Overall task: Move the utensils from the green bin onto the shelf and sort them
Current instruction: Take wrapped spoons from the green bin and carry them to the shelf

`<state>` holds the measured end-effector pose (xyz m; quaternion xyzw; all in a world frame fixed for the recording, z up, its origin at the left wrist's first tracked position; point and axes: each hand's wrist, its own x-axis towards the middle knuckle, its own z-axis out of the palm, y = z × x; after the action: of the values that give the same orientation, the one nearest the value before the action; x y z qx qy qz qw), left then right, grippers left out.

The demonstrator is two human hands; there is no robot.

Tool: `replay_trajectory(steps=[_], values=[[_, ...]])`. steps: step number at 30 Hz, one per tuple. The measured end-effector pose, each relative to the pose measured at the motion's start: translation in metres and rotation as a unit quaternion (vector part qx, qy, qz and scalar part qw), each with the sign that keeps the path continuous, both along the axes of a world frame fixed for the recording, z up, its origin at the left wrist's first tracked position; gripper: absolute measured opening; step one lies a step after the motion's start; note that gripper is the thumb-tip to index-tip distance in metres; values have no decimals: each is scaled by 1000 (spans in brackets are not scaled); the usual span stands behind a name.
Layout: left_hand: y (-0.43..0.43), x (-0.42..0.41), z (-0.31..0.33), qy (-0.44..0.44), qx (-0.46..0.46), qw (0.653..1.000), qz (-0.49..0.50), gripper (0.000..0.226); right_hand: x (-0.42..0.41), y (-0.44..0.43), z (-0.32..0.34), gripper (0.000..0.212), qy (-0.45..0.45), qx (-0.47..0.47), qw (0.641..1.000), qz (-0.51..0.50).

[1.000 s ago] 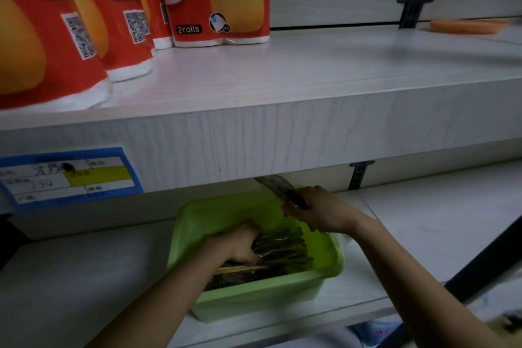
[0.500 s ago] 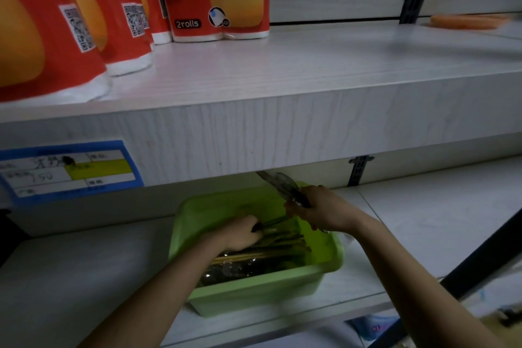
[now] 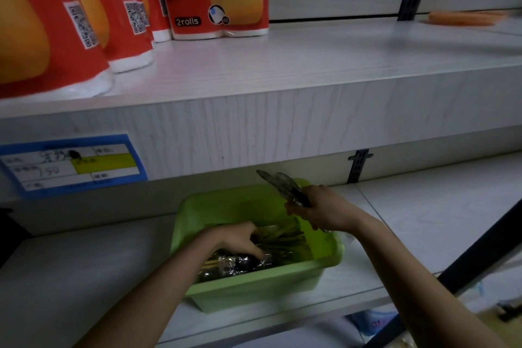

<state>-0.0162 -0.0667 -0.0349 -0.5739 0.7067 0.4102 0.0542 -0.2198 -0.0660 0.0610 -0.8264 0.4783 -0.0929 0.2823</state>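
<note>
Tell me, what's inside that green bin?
The green bin holds plastic-wrapped utensils: dark shiny packs near the front, yellowish sticks behind. The left hand reaching in covers some, and whatever lies beneath the pile cannot be seen.

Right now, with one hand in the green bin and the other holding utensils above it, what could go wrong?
1. The wrapped utensils in the right hand point up close under the upper shelf; lifting them could knock its edge.
2. The green bin sits near the front edge of the lower shelf; the left hand reaching inside might push it off.
</note>
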Motion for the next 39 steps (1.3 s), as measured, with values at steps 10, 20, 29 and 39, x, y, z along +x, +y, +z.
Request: replay_trajectory(steps=[10, 20, 29, 39], values=[[-2, 9, 18, 17, -125, 992, 16, 24, 0, 1, 2, 19, 17, -7, 1000, -14], [9, -11, 17, -68, -29, 994, -79, 25, 0, 6, -1, 26, 36, -14, 999, -22], [13, -2, 20, -49, -15, 997, -61, 32, -11, 15, 0, 23, 40, -14, 997, -60], [-1, 17, 28, -24, -45, 999, -8, 10, -19, 27, -2, 26, 25, -8, 996, -89]])
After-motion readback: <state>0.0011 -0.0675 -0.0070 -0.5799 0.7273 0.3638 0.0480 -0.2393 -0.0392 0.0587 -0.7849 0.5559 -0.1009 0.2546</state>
